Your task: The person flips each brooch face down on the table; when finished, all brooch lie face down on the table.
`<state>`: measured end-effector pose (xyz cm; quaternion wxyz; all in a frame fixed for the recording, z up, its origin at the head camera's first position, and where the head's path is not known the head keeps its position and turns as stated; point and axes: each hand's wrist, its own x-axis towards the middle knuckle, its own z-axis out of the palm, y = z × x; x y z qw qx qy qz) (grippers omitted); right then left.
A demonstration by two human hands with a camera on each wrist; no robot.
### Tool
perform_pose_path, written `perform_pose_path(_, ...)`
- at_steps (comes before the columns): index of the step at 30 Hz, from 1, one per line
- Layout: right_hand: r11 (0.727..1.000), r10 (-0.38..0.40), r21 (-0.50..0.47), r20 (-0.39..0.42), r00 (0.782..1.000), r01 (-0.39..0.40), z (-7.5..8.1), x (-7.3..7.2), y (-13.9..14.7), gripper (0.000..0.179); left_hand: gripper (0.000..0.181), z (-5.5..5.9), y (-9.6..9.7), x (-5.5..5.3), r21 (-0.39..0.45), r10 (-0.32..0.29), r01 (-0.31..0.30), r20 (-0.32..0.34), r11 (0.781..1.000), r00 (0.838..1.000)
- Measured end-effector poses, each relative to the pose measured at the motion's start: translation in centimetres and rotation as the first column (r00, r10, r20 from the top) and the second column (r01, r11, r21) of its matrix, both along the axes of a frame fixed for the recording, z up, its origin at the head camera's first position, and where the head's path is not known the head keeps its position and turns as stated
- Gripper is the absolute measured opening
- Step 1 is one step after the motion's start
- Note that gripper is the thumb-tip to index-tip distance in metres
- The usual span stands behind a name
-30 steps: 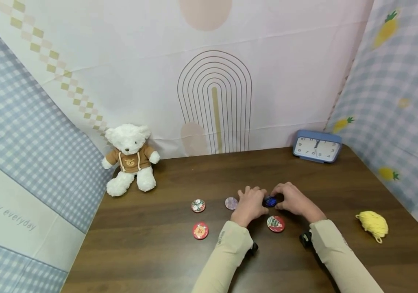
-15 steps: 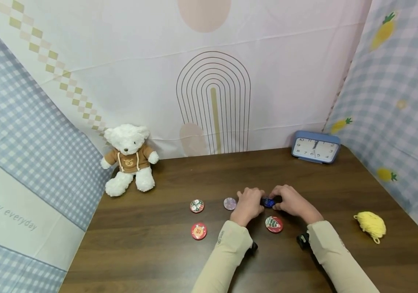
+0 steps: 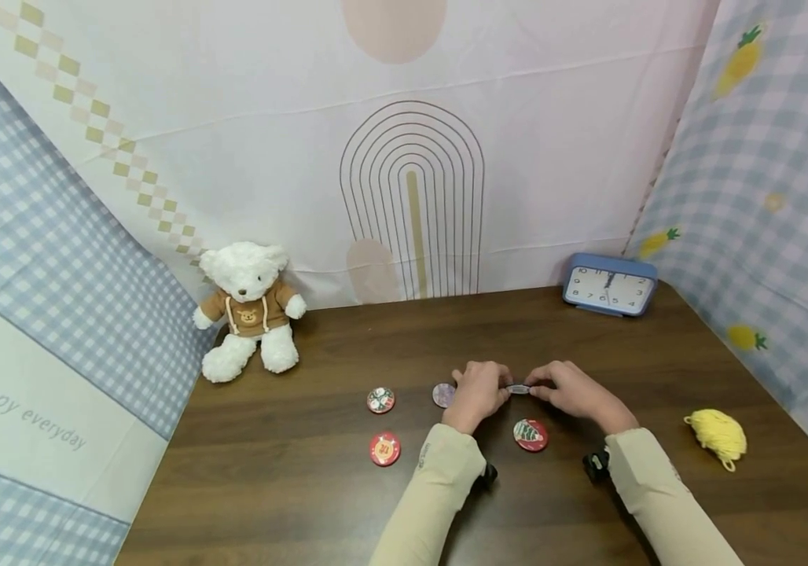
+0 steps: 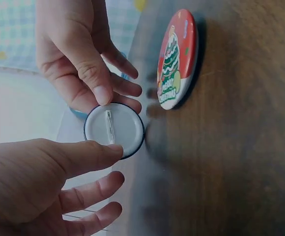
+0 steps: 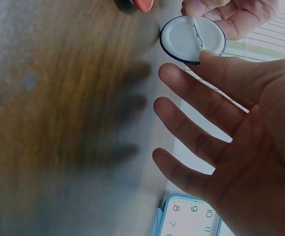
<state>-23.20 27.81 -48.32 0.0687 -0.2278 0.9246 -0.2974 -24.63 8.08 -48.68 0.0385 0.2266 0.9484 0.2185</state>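
Both hands pinch a round pin-back button badge (image 3: 518, 389) by opposite edges, and it stands tilted up close over the table. In the left wrist view its pale back (image 4: 126, 125) with a narrow safety pin faces the camera, and a dark blue rim shows. My left hand (image 3: 477, 393) has its thumb on the badge's back near one edge, other fingers spread. On the opposite edge my right hand (image 3: 574, 391) grips with the thumb, its remaining fingers extended in the right wrist view. A red Christmas-tree badge (image 3: 530, 435) lies just nearer than the hands.
Left of the hands lie a purple badge (image 3: 443, 395), partly behind the left hand, a green-and-white badge (image 3: 380, 400) and a red-and-gold badge (image 3: 385, 449). Yellow yarn (image 3: 718, 436) is at the right, a blue clock (image 3: 611, 284) at the back right, a teddy bear (image 3: 248, 310) at the back left.
The badge between the hands has turned from showing its blue front to standing on edge with its pale back toward me. Both hands have stayed at nearly the same spot.
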Motion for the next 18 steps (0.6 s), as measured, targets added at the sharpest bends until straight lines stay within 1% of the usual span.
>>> perform_pose_path(2,1.0,-0.004,-0.005,0.008,1.0,0.004,0.1,-0.1,0.0,0.011,0.005,0.1,0.1,0.0,-0.001,0.002,-0.002,0.011,1.0,1.0)
perform_pose_path(4,1.0,-0.013,-0.005,0.016,1.0,0.013,0.2,-0.2,-0.1,0.01,0.004,0.2,0.1,0.0,-0.022,0.003,-0.003,0.017,1.0,1.0)
perform_pose_path(7,0.999,-0.042,0.002,0.009,0.999,0.042,0.2,-0.4,-0.3,0.009,0.004,0.2,0.3,0.0,-0.08,0.002,0.001,0.028,0.997,1.0)
perform_pose_path(9,0.998,-0.062,0.007,-0.011,0.998,0.062,0.1,-0.5,-0.6,0.01,0.006,0.1,0.5,0.1,-0.127,0.001,0.003,0.027,0.992,1.0)
perform_pose_path(12,0.996,-0.085,0.004,-0.03,0.996,0.085,-0.2,-0.7,-0.9,0.012,0.005,0.1,0.7,0.2,-0.173,0.01,-0.006,0.02,0.985,1.0)
perform_pose_path(15,0.995,-0.101,-0.004,-0.031,0.994,0.101,-0.2,-0.7,-1.1,0.013,0.006,0.0,0.9,0.2,-0.193,0.019,-0.016,0.012,0.981,1.0)
perform_pose_path(18,0.993,-0.121,-0.011,-0.026,0.992,0.121,-0.2,-0.7,-1.2,0.015,0.01,-0.1,1.1,0.0,-0.191,0.034,-0.031,0.014,0.981,0.999)
